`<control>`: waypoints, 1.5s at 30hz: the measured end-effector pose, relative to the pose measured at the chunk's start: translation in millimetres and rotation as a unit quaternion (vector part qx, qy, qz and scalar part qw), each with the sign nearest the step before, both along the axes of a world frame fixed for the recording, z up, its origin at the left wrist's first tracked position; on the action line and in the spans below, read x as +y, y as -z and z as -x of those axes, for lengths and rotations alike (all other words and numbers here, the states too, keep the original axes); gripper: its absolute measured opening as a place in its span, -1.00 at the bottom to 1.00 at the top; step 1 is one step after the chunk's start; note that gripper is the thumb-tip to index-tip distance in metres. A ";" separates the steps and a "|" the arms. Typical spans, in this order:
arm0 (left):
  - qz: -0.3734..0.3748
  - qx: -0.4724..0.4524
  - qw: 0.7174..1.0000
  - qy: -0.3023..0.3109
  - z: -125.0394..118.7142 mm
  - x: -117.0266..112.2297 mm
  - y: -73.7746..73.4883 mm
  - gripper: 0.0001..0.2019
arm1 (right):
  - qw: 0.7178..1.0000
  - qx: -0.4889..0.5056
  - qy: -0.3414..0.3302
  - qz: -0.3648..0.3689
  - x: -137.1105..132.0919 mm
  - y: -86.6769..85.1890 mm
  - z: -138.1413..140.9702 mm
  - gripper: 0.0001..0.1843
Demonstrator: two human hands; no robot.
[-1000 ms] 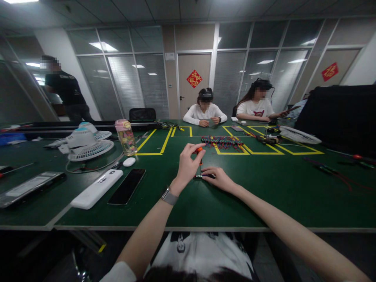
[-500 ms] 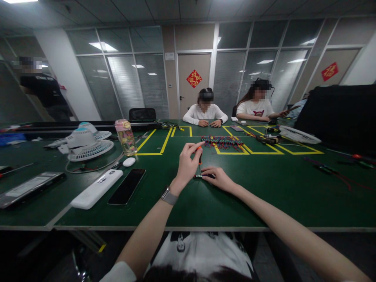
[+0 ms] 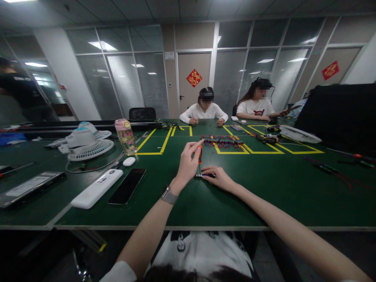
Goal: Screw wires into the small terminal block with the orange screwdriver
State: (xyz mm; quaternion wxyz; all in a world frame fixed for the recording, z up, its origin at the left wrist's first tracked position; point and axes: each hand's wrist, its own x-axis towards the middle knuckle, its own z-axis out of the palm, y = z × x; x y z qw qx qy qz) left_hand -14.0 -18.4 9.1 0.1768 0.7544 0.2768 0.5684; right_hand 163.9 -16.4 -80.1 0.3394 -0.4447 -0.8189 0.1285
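My left hand (image 3: 188, 160) is closed around an orange and black screwdriver (image 3: 200, 155), which stands upright with its tip down on a small green circuit board (image 3: 199, 176). Flat on the table lies that board, partly covered by fingers. My right hand (image 3: 217, 177) rests low on its right side, fingers closed on the board's edge, where something dark shows under them. Just beyond the hands is a long row of small boards with red and blue wires (image 3: 225, 143).
On the left are a black phone (image 3: 127, 187), a white power bank (image 3: 97, 189), a white fan (image 3: 88, 143) and a pink-lidded bottle (image 3: 126, 137). Yellow tape (image 3: 147, 154) marks the green table (image 3: 235, 213). Two people sit opposite; another person stands far left.
The screwdriver handle has turned a little in my left hand; both hands stay in place. Across the table a person's hands have moved apart, and the standing person has shifted left.
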 end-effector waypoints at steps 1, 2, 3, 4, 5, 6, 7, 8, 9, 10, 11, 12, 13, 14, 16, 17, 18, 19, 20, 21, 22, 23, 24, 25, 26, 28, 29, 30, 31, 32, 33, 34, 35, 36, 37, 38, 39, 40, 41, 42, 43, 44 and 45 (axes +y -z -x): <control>0.003 0.001 1.000 0.013 -0.3 0.2 0.1 -0.67 | 1.000 0.001 -0.001 0.000 -0.3 -0.3 0.0 -0.79; 0.004 0.001 1.000 0.027 -0.6 0.4 0.3 -0.66 | 1.000 0.001 -0.001 0.000 -0.5 -0.7 0.0 -0.79; 0.004 0.000 0.999 0.037 -1.0 0.7 0.6 -0.66 | 1.000 0.002 -0.001 0.001 -0.7 -1.0 0.0 -0.79; 0.003 -0.002 0.999 0.042 -1.2 1.0 1.0 -0.66 | 1.000 0.002 0.000 0.001 -0.8 -1.3 0.0 -0.79; 0.002 -0.004 0.999 0.042 -1.4 1.2 1.4 -0.67 | 1.000 0.002 0.000 0.001 -0.8 -1.5 -0.1 -0.79; 0.000 -0.006 0.999 0.039 -1.5 1.4 1.7 -0.68 | 1.000 0.001 -0.001 0.001 -0.7 -1.5 -0.2 -0.79; -0.002 -0.007 0.999 0.034 -1.4 1.5 2.0 -0.69 | 1.000 0.001 -0.003 0.000 -0.6 -1.4 -0.2 -0.79; -0.006 -0.007 1.000 0.029 -1.2 1.5 2.2 -0.71 | 1.000 0.001 -0.005 -0.001 -0.4 -1.3 -0.3 -0.80; -0.009 -0.006 1.000 0.023 -1.0 1.4 2.2 -0.73 | 1.000 0.001 -0.006 -0.002 -0.3 -1.2 -0.3 -0.80; -0.013 -0.005 1.000 0.016 -0.7 1.2 2.0 -0.74 | 1.000 0.001 -0.006 -0.002 -0.3 -1.2 -0.2 -0.80; -0.015 -0.003 1.000 0.010 -0.4 0.8 1.6 -0.75 | 1.000 0.003 -0.005 -0.002 -0.4 -1.2 0.0 -0.80; -0.015 -0.002 1.000 0.004 -0.2 0.4 1.2 -0.76 | 1.000 0.004 -0.004 -0.002 -0.6 -1.4 0.2 -0.80; -0.014 0.000 1.000 0.001 0.1 0.0 0.7 -0.76 | 1.000 0.005 -0.002 -0.001 -0.8 -1.6 0.4 -0.80; -0.010 0.001 1.000 0.000 0.2 -0.4 0.2 -0.75 | 1.000 0.005 -0.001 -0.001 -1.0 -1.8 0.6 -0.80; -0.005 0.006 1.000 0.008 0.2 -0.8 -0.5 -0.71 | 1.000 0.004 -0.001 0.000 -1.1 -1.9 0.6 -0.80; -0.005 0.007 1.000 0.015 0.1 -0.8 -0.6 -0.69 | 1.000 0.002 -0.002 0.000 -0.9 -1.7 0.5 -0.80; -0.005 0.006 1.000 0.022 0.0 -0.6 -0.5 -0.68 | 1.000 0.001 -0.003 0.000 -0.6 -1.4 0.2 -0.79; -0.004 0.005 1.000 0.026 -0.2 -0.4 -0.3 -0.68 | 1.000 -0.001 -0.005 0.000 0.0 -0.9 -0.1 -0.79; -0.003 0.002 1.000 0.029 -0.4 -0.1 0.1 -0.68 | 1.000 -0.001 -0.006 -0.001 0.5 -0.3 -0.4 -0.79; -0.002 -0.001 1.000 0.029 -0.6 0.2 0.5 -0.68 | 1.000 -0.001 -0.006 -0.001 1.1 0.3 -0.7 -0.79; -0.001 -0.004 1.000 0.028 -0.7 0.5 0.8 -0.69 | 1.000 -0.001 -0.006 -0.001 1.5 0.8 -1.0 -0.79; -0.002 -0.006 1.000 0.024 -0.7 0.7 1.1 -0.71 | 1.000 -0.001 -0.006 -0.001 1.8 1.1 -1.1 -0.79; -0.006 -0.007 1.000 0.019 -0.7 0.7 1.4 -0.73 | 1.000 -0.001 -0.005 0.000 1.8 1.2 -1.1 -0.79; -0.009 -0.007 1.000 0.011 -0.6 0.7 1.4 -0.75 | 1.000 0.000 -0.004 0.000 1.7 1.1 -1.0 -0.79; -0.012 -0.007 1.000 0.002 -0.4 0.5 1.4 -0.76 | 1.000 -0.001 -0.003 0.001 1.3 0.8 -0.8 -0.79; -0.009 -0.003 1.000 -0.012 -0.2 0.1 1.0 -0.77 | 1.000 -0.003 -0.002 0.001 0.4 -0.1 -0.4 -0.79; -0.005 -0.001 1.000 -0.014 -0.2 -0.1 0.7 -0.75 | 1.000 -0.004 -0.001 0.000 0.0 -0.6 -0.2 -0.79; -0.002 0.001 1.000 -0.010 -0.3 -0.2 0.4 -0.74 | 1.000 -0.006 0.000 -0.002 -0.4 -0.9 0.0 -0.79; -0.002 0.002 1.000 -0.002 -0.4 -0.3 0.2 -0.72 | 1.000 -0.008 0.000 -0.002 -0.6 -1.2 0.0 -0.79; -0.002 0.003 1.000 0.008 -0.6 -0.4 -0.1 -0.71 | 1.000 -0.009 0.001 -0.003 -0.7 -1.3 0.0 -0.79; -0.003 0.003 1.000 0.017 -0.8 -0.5 -0.2 -0.70 | 1.000 -0.011 0.000 -0.002 -0.7 -1.4 -0.1 -0.78; -0.003 0.002 1.000 0.026 -1.0 -0.6 -0.2 -0.69 | 1.000 -0.012 0.000 -0.001 -0.6 -1.5 -0.2 -0.78; -0.002 0.000 1.000 0.031 -1.1 -0.6 -0.2 -0.70 | 1.000 -0.013 -0.001 0.000 -0.5 -1.5 -0.3 -0.78; -0.001 -0.002 0.999 0.033 -1.1 -0.7 -0.2 -0.71 | 1.000 -0.013 -0.002 0.001 -0.5 -1.6 -0.3 -0.78; -0.002 -0.004 1.000 0.031 -1.0 -0.8 -0.1 -0.72 | 1.000 -0.013 -0.002 0.002 -0.5 -1.8 -0.3 -0.79; -0.003 -0.006 1.000 0.025 -0.8 -0.8 0.0 -0.74 | 1.000 -0.013 -0.003 0.003 -0.7 -2.0 -0.1 -0.79; -0.005 -0.007 1.000 0.016 -0.6 -0.8 0.1 -0.76 | 1.000 -0.012 -0.002 0.003 -0.9 -2.3 0.1 -0.79; -0.005 -0.007 1.000 0.006 -0.3 -0.8 0.2 -0.77 | 1.000 -0.011 -0.001 0.003 -1.1 -2.6 0.3 -0.79; -0.004 -0.008 1.000 -0.005 0.0 -0.7 0.1 -0.77 | 1.000 -0.010 0.000 0.002 -1.4 -2.8 0.6 -0.78; 0.000 -0.008 1.000 -0.012 0.2 -0.5 0.1 -0.76 | 1.000 -0.009 0.001 0.001 -1.6 -3.1 0.8 -0.79; 0.005 -0.009 1.000 -0.015 0.3 -0.3 0.0 -0.74 | 1.000 -0.009 0.001 0.000 -1.7 -3.3 0.9 -0.79; 0.008 -0.010 1.000 -0.013 0.4 0.0 -0.1 -0.72 | 1.000 -0.009 0.000 -0.001 -1.7 -3.3 0.9 -0.79; 0.010 -0.012 1.000 -0.008 0.3 0.4 -0.1 -0.70 | 1.000 -0.009 -0.001 -0.001 -1.6 -3.3 0.8 -0.79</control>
